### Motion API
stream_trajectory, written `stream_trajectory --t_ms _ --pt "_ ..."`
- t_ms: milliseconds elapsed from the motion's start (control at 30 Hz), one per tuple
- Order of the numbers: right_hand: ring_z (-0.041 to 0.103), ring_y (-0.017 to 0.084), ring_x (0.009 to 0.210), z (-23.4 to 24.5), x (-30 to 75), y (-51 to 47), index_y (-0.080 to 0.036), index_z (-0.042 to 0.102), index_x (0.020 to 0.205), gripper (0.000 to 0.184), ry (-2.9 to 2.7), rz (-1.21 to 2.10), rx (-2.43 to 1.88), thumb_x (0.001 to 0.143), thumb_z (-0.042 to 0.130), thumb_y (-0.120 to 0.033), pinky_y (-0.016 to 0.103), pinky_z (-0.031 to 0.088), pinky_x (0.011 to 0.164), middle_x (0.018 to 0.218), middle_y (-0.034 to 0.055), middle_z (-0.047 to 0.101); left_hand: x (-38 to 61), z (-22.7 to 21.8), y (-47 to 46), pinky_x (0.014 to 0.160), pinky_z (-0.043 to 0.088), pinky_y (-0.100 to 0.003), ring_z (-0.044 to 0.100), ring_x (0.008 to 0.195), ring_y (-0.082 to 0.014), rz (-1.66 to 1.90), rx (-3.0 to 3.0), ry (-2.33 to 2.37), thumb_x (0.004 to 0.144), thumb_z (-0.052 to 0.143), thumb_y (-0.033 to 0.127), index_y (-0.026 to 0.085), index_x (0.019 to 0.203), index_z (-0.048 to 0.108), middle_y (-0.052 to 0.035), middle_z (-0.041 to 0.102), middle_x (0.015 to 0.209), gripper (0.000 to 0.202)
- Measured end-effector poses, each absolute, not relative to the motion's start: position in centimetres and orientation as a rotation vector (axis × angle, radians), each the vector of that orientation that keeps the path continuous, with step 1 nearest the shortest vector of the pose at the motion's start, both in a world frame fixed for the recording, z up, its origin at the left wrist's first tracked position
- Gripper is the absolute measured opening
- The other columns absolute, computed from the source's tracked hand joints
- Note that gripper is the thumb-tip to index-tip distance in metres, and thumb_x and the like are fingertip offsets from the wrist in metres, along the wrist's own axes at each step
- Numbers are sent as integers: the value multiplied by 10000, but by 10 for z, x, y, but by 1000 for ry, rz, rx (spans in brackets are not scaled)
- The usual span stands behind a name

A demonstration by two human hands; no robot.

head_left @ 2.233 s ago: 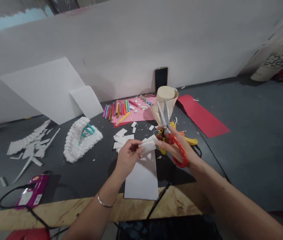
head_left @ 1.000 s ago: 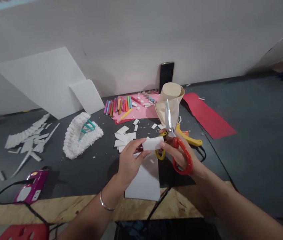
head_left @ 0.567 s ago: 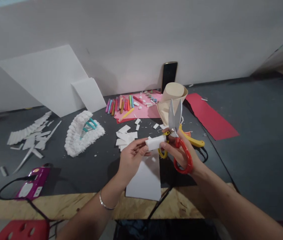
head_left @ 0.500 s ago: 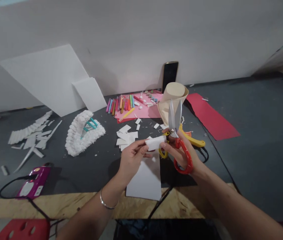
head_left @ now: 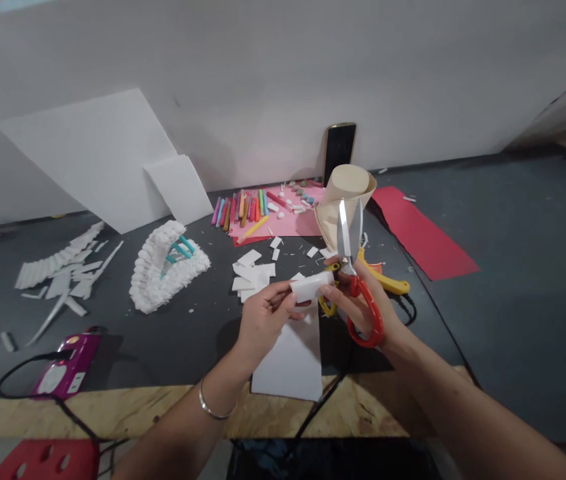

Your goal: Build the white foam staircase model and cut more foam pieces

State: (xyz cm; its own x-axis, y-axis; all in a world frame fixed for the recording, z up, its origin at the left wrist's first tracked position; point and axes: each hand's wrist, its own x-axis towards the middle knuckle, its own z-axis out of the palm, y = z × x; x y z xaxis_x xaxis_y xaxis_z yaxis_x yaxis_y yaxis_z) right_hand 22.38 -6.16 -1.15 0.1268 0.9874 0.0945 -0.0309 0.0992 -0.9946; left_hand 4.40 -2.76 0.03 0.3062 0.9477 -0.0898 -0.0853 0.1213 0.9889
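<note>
Between both hands is a small bent white piece (head_left: pixel 309 287), which looks like foam sheet or card. My left hand (head_left: pixel 267 321) pinches its left end. My right hand (head_left: pixel 363 303) presses a finger and thumb on its right end and also carries scissors (head_left: pixel 370 313) with red handles, their blades pointing up and slightly apart. Below the hands lies a white sheet (head_left: pixel 287 367). Loose white cut pieces (head_left: pixel 255 277) sit just beyond my left hand. Yellow-handled scissors (head_left: pixel 330 308) are partly hidden behind my right hand.
A white model with turquoise bars (head_left: pixel 163 267) stands left, near white strips (head_left: pixel 63 267). Farther back are crayon-like sticks (head_left: pixel 243 208) on pink paper, a tan roll (head_left: pixel 347 183), a phone (head_left: pixel 340 152) and red paper (head_left: pixel 427 233). A yellow-handled tool (head_left: pixel 393 285) lies right; a cabled purple device (head_left: pixel 70 367) lies left.
The white piece has tilted slightly and catches more light on its surface. Both hands keep nearly the same places, and the scissors have barely moved.
</note>
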Motion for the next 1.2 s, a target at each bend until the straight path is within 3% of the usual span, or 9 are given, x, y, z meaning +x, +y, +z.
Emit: stream_trajectory --t_ms 567,833,1000,1200 --pt "491 116 608 -12 220 -60 -262 514 1032 367 -1174 887 -1265 765 727 -398 261 427 565 760 -46 488 45 -5 -30 581 628 -318 738 734 -226 918 1219 1020 699 768 460 180 898 648 -38 732 770 364" --pt "541 156 663 -14 222 -60 -262 500 1075 389 -1203 812 -1265 791 698 -439 295 459 608 793 -15 548 43 -2 -23 463 563 -234 739 650 -232 916 1071 987 663 803 443 161 892 599 -14 683 656 417" --pt "593 209 742 -16 230 -64 -253 474 1192 484 -1444 742 -1343 808 675 -468 335 487 666 869 35 607 36 1 -12 407 501 -183 735 627 -211 1065 931 989 678 796 422 155 903 576 -41 718 784 412" --pt "594 234 704 -11 227 -62 -206 539 1129 536 -1698 607 -1576 744 706 -539 352 480 659 842 70 636 31 2 -7 373 446 -158 714 563 -179 1188 885 1052 679 796 393 160 947 546 -40 729 793 435"
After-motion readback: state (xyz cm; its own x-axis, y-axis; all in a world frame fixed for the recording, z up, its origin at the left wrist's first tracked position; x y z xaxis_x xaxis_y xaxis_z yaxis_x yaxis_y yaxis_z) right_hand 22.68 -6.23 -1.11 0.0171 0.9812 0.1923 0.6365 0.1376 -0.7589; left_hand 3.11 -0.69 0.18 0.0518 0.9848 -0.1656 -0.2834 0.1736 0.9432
